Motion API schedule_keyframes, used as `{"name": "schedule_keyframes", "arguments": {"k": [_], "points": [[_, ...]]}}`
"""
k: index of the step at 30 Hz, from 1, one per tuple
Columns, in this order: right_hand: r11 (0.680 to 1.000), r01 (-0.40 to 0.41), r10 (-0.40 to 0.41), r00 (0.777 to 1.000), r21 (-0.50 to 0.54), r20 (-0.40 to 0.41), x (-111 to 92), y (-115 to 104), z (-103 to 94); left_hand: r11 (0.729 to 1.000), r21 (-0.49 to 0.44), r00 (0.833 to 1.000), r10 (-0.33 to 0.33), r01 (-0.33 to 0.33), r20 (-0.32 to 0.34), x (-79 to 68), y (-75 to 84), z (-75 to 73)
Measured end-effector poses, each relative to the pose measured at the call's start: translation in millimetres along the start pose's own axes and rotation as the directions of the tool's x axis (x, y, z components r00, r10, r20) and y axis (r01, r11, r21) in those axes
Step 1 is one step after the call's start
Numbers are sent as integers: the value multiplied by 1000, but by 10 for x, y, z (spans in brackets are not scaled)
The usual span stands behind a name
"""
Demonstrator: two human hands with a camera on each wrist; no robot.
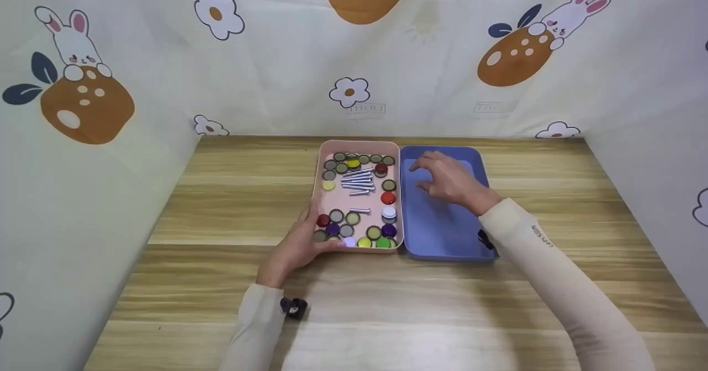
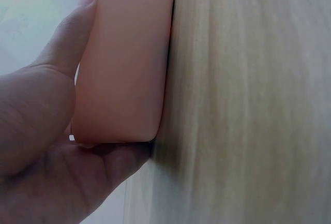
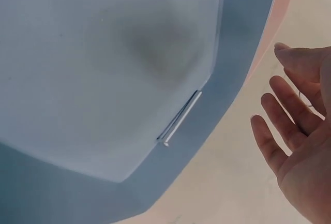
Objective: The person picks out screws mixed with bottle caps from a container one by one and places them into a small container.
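Observation:
My left hand (image 1: 296,244) grips the near left corner of a pink tray (image 1: 340,198), thumb along its front edge and fingers against its left side. In the left wrist view the tray's wall (image 2: 126,63) lies between thumb and fingers. Inside are several silver nails (image 1: 358,180), mostly in a row, with one single nail (image 1: 360,211) nearer the front. My right hand (image 1: 449,182) hovers over the blue tray (image 1: 437,233), its fingers loosely bent and holding nothing. The right wrist view shows a silver nail (image 3: 181,118) lying against the blue tray's wall.
Several bottle caps (image 1: 388,197) of various colours lie around the edges of the pink tray. Both trays stand side by side on a wooden table (image 1: 221,216). A patterned cloth (image 1: 276,72) hangs behind and at both sides.

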State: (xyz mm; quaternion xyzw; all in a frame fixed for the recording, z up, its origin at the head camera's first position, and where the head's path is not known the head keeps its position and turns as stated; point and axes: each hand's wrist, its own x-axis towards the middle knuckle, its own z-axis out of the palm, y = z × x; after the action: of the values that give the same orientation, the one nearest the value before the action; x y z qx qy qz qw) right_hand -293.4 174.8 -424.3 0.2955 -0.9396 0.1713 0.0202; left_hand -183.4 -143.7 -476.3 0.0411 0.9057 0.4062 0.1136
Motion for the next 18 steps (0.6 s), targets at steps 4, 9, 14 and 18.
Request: {"name": "schedule_keyframes", "arguments": {"k": [4, 9, 14, 18], "points": [[1000, 3, -3, 1000, 11, 18, -8, -50, 30, 1000, 0, 1000, -8, 8, 8, -3, -3, 0], [1000, -4, 4, 1000, 10, 29, 3, -103, 81, 1000, 1, 1000, -13, 13, 18, 0, -5, -5], [1000, 2, -1, 1000, -6, 27, 10, -160, 96, 999, -16, 999, -32, 32, 23, 13, -11, 0], [1000, 20, -20, 1000, -4, 17, -8, -200, 109, 999, -16, 999, -41, 42, 29, 17, -5, 6]]}}
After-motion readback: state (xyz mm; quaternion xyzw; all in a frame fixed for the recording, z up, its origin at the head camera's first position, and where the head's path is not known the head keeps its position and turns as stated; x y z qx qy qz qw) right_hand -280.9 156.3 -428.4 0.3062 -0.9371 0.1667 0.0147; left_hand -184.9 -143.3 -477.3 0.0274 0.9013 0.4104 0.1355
